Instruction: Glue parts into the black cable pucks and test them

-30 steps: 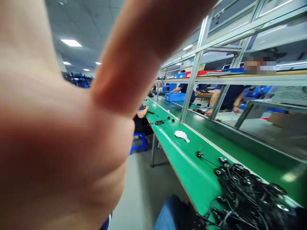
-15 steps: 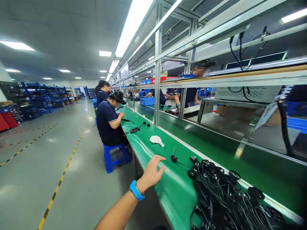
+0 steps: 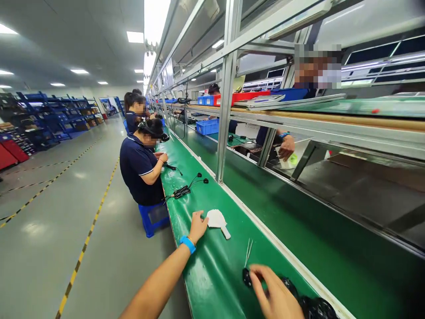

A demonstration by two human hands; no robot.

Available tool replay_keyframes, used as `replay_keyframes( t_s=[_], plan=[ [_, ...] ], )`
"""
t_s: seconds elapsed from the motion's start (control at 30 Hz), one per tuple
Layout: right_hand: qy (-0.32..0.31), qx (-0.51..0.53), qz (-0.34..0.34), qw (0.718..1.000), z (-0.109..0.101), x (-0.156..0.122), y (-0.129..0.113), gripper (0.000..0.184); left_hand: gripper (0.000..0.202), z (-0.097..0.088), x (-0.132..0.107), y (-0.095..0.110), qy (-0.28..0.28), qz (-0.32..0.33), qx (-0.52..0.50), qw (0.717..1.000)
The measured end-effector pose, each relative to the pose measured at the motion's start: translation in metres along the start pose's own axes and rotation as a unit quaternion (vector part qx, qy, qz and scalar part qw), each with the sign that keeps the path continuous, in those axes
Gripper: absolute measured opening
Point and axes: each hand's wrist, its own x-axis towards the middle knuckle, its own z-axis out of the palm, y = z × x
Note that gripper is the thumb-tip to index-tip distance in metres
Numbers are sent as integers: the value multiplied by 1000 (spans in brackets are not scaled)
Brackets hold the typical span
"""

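Observation:
My left hand (image 3: 198,227), with a blue band on its wrist, reaches over the green bench top. Its fingers are bent and apart, with the tips at the left edge of a white fan-shaped piece (image 3: 216,219) that has a short stem. Whether they touch it I cannot tell. At the lower right, my right hand (image 3: 276,292) has thumb and forefinger closed at the side of a small black round part (image 3: 246,278). Thin pale wires (image 3: 248,252) stick up from that part. Beyond the hand, a heap of black cables (image 3: 318,306) is partly hidden and cut off by the frame.
A co-worker (image 3: 139,166) sits on a blue stool (image 3: 151,219) along the bench (image 3: 212,266). A coiled black cable (image 3: 182,191) lies farther up. A metal post (image 3: 226,97) and shelf rise at the right; another person's hand (image 3: 286,147) shows beyond them.
My left hand has moved away from me, up to the white piece. My right hand has come into view at the black round part. The view has shifted, so less of the cable heap shows.

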Motion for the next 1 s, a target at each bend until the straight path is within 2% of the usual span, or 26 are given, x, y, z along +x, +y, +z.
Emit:
replay_keyframes(
  t_s=[0.1, 0.17, 0.23, 0.33, 0.5, 0.7, 0.83, 1.0],
  plan=[
    [1, -2, 67, 998, 58, 79, -30, 50, 33, 10, 32, 2, -46, -32, -32, 998],
    [10, -10, 108, 994, 94, 113, -40, 49, 28, 13, 41, 1, -74, -45, -58, 995],
    [11, -13, 132, 991, 121, 130, -44, 42, 21, 14, 44, -3, -93, -59, -86, 990],
    [10, -6, 148, 989, 141, 129, -44, 37, 17, 12, 46, -8, -112, -79, -144, 980],
    [13, 22, 179, 984, 143, 113, -51, 49, 26, 6, 47, -9, -170, -125, -268, 940],
    [14, 69, 223, 972, 135, 99, -73, 52, 63, -6, 47, 9, -233, -194, -359, 883],
    [24, 106, 253, 961, 114, 92, -81, 51, 69, -10, 56, 30, -241, -230, -365, 869],
    [44, 181, 291, 938, 93, 101, -75, 60, 68, -15, 76, 51, -263, -253, -347, 864]
  ],
)
